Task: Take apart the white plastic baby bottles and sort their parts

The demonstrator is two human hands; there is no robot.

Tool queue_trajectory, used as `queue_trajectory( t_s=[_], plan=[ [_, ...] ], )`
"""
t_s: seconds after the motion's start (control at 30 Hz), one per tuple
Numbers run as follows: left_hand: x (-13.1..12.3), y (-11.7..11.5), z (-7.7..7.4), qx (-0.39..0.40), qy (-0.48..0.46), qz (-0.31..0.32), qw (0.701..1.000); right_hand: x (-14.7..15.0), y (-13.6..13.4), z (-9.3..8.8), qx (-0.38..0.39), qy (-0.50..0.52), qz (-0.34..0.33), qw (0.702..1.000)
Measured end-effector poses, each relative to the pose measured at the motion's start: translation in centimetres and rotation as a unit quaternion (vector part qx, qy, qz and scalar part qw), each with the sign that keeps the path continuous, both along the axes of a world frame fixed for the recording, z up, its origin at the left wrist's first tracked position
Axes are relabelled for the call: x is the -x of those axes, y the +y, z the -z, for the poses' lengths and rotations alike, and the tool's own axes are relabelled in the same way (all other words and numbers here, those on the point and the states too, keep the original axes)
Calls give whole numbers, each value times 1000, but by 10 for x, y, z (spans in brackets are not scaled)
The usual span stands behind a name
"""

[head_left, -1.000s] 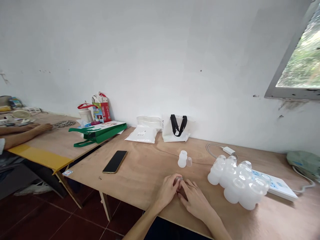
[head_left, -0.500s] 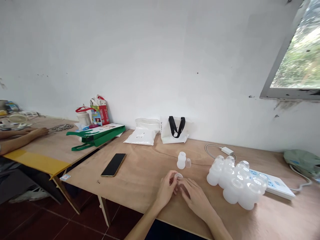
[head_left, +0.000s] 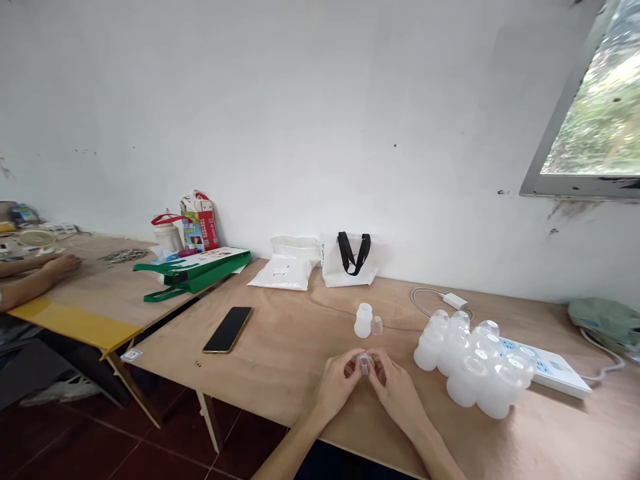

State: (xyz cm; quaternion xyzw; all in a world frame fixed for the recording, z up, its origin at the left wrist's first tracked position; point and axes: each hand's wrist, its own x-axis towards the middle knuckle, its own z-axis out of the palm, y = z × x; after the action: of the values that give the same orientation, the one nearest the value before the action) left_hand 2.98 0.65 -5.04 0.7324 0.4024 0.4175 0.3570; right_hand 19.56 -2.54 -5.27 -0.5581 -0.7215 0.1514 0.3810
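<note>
A: Light?
B: Bright and even; the window (head_left: 585, 113) at upper right is the brightest area, washed out, and the white wall (head_left: 310, 120) is evenly lit.

A: Defects?
B: Small highlights on the plastic bottles (head_left: 470, 367), faint shadows on the counter (head_left: 280, 380), wide-angle bowing toward the edges.

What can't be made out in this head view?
Small translucent piece: fingers of the left hand and right hand hide most of it, so its shape is unclear.
Power strip: translucent plastic bottles cover its left end.
Label on the white packet: print too small to read.
Co-worker's forearm: the picture's left edge cuts off the rest of the person.
</note>
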Motion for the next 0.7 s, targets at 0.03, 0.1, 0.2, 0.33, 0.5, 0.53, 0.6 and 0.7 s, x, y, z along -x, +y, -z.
queue_trajectory(
  t_s=[0.03, 0.1, 0.2, 0.33, 0.5, 0.53, 0.6, 0.7],
  plan=[
    [0, -1, -1, -4, 6, 6, 1000, 0, 1, 1, 7, 6, -2, 1000],
    [0, -1, -2, -13, 15, 13, 1000, -1, 2, 2, 16, 20, -11, 1000],
    [1, -2, -4, -18, 20, 23, 999, -2, 4, 3, 18, 38, -27, 999],
    [2, -2, -3, -18, 30, 40, 999, -4, 5, 6, 31, 52, -37, 997],
    [1, -3, -2, -17, 29, 46, 998, -3, 5, 7, 24, 39, -27, 999],
    [1, -3, -1, -14, 24, 40, 999, -3, 5, 7, 22, 35, -25, 999],
    [0, -4, -1, -9, 22, 29, 999, -2, 5, 6, 20, 28, -21, 999],
    [1, -4, 0, -6, 37, 20, 999, -1, 4, 7, 21, 29, -25, 999]
  ],
)
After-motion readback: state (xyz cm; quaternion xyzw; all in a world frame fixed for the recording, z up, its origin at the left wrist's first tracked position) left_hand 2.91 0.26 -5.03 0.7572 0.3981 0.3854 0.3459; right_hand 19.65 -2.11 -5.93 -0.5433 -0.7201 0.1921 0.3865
